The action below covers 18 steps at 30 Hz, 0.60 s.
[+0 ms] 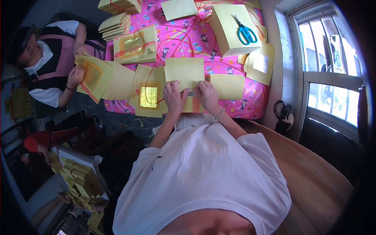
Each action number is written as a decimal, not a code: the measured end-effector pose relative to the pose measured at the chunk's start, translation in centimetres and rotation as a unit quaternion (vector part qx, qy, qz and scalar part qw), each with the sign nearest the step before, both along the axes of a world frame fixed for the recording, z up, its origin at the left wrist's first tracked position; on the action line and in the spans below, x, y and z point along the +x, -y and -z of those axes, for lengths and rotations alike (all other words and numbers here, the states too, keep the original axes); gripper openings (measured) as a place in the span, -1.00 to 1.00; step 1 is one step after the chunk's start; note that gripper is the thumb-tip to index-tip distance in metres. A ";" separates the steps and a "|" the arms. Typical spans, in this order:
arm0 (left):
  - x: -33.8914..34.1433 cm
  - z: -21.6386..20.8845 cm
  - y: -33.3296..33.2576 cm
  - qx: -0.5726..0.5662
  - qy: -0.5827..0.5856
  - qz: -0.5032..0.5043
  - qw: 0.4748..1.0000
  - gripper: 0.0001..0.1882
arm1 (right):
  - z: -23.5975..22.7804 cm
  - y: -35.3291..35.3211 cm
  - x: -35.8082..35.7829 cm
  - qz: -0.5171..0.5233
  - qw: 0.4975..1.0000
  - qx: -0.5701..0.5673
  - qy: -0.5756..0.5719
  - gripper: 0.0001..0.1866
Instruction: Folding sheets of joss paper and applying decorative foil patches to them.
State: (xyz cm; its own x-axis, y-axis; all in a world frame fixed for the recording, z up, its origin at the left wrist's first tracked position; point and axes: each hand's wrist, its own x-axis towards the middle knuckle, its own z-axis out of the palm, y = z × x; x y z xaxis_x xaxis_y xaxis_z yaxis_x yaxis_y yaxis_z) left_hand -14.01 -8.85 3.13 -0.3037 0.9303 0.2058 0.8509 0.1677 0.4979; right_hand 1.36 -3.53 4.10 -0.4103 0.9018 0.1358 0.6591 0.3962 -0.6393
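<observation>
Directly before me a yellow paper sheet (184, 70) stands out over other papers at the table's near edge. My left hand (174, 96) is closed on its lower left edge. At the lower right edge, my right hand (206, 94) pinches the same sheet; a bead bracelet circles that wrist. Between my fingertips shows a small silvery piece (191, 93), too small to name. Left of my left hand lies a yellow sheet with a gold foil square (148, 97), a red string (147, 83) curving across it. A yellow paper stack (227, 86) lies beside my right hand.
A pink patterned cloth (176, 45) covers the table. Teal-handled scissors (246, 34) rest on a tall paper block (225, 29). Foil-marked stacks (135, 46) stand back left. A co-worker at left holds a yellow sheet (94, 74). A barred window (329, 62) is at right.
</observation>
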 end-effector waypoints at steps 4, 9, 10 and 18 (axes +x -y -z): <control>-0.2 0.0 -0.1 -0.004 -0.001 0.001 1.000 -0.44 | -0.2 -0.3 -0.8 -0.021 0.999 0.007 0.041 -0.84; -0.8 -0.1 0.2 0.009 0.040 0.013 0.999 -0.46 | 0.0 -0.9 -0.6 -0.042 0.999 -0.001 0.009 -0.85; -1.3 -0.1 0.7 0.010 0.079 -0.005 0.997 -0.49 | 0.0 -0.9 -0.5 -0.042 0.999 -0.009 0.008 -0.85; -5.2 1.9 1.3 -0.046 0.300 -0.053 0.951 -0.62 | 0.2 -1.1 -0.5 -0.055 0.998 -0.005 0.000 -0.85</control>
State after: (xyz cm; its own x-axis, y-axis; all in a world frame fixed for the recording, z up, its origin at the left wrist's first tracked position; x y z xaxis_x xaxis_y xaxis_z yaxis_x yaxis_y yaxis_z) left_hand -19.25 -10.18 1.22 -0.4331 0.8939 -0.1152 0.3942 0.3028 0.8677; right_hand 0.90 -2.38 3.93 -0.5079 0.8520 0.1273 0.6120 0.4609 -0.6427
